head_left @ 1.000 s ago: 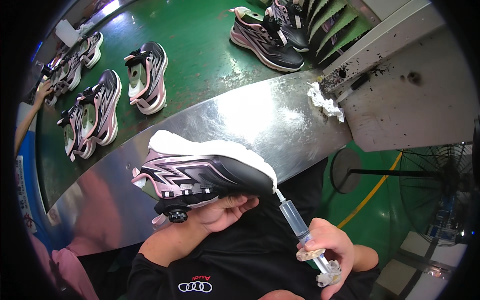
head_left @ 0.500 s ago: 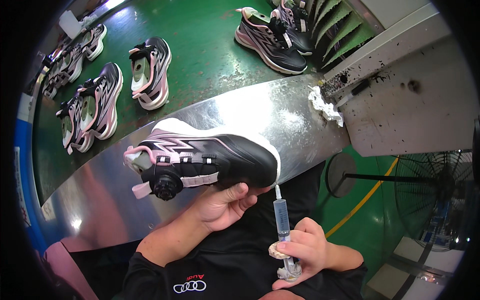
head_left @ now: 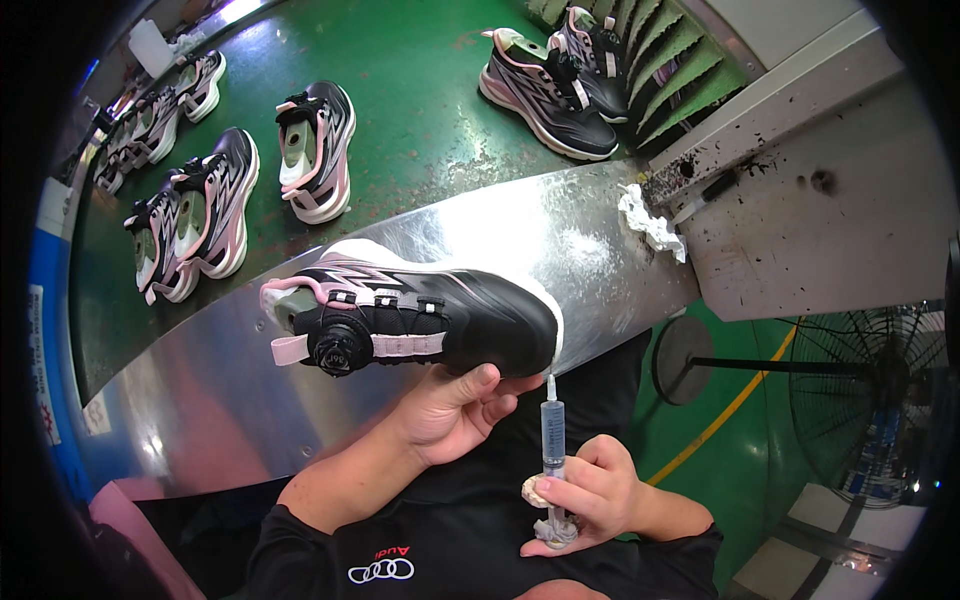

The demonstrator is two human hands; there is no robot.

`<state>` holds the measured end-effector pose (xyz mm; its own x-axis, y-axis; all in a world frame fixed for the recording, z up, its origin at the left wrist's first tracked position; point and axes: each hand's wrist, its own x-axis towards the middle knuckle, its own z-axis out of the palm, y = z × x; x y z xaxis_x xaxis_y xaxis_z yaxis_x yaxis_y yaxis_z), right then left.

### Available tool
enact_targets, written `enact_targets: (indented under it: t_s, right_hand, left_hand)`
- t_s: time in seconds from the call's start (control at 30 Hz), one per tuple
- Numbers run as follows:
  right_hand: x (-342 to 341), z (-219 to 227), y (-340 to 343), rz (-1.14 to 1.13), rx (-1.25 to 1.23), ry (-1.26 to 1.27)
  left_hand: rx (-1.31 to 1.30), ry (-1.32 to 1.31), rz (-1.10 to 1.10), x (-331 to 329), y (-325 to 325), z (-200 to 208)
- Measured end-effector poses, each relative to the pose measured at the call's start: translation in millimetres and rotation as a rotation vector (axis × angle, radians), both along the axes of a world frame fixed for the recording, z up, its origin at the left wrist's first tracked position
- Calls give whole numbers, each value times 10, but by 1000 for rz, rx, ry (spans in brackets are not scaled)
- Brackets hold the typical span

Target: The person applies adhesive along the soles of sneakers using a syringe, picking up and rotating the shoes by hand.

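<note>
My left hand (head_left: pixel 455 412) grips a black and pink sneaker (head_left: pixel 490 315) from below, near its toe. The shoe lies tilted on its side, its white sole edge turned away from me and a round black dial and pink strap toward me. In my right hand (head_left: pixel 590 490) is a clear syringe (head_left: pixel 553 432) holding bluish liquid, fingers and thumb wrapped round its lower end. Whitish wrapping covers the syringe's flange and plunger end. Its narrow tip points up and meets the sole seam at the toe. The fingers under the shoe are partly hidden.
A metal ledge (head_left: pixel 330 410) runs before a green surface (head_left: pixel 400 130) bearing several similar sneakers (head_left: pixel 318 150). Crumpled white tissue (head_left: pixel 650 222) and a dark-handled tool (head_left: pixel 705 195) lie by the metal housing (head_left: pixel 830 200), whose opening has green flaps (head_left: pixel 690 85). A fan (head_left: pixel 880 370) stands at right.
The syringe and my right hand have shifted slightly left and up, the tip staying at the toe seam. The sneaker's heel end has turned a little. Both hands keep their hold.
</note>
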<state>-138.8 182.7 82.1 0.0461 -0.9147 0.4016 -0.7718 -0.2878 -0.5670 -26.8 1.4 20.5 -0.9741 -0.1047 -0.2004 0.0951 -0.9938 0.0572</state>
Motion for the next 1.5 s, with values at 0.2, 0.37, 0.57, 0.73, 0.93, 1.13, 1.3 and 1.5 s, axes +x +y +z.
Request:
enact_targets:
  t_s: [0.2, 0.37, 0.57, 0.73, 0.93, 1.13, 1.3, 1.5]
  right_hand:
    - [-54, 85, 66, 3, -3, 32]
    - [-14, -108, -17, 85, -168, -166]
    - [-285, -138, 76, -97, -289, -182]
    - [-480, -456, -59, -148, -124, -368]
    - [-871, -816, -360, -169, -6, -480]
    - [-729, -1048, -207, -210, -11, -646]
    - [-783, -1018, -270, -188, 28, -660]
    - [-772, -1007, -323, -202, 44, -684]
  left_hand:
    - [-102, -31, -15, -45, 120, -177]
    - [-54, -57, -25, 267, -120, -491]
    - [-159, 35, -56, 427, -4, -410]
    - [-46, -231, -78, 1730, -78, -260]
    - [-471, -677, 343, 1506, -71, 61]
    - [-203, -458, 321, 1619, -42, -96]
    - [-147, -416, 357, 1640, 32, -66]
    - [-168, -426, 338, 1630, -16, -63]
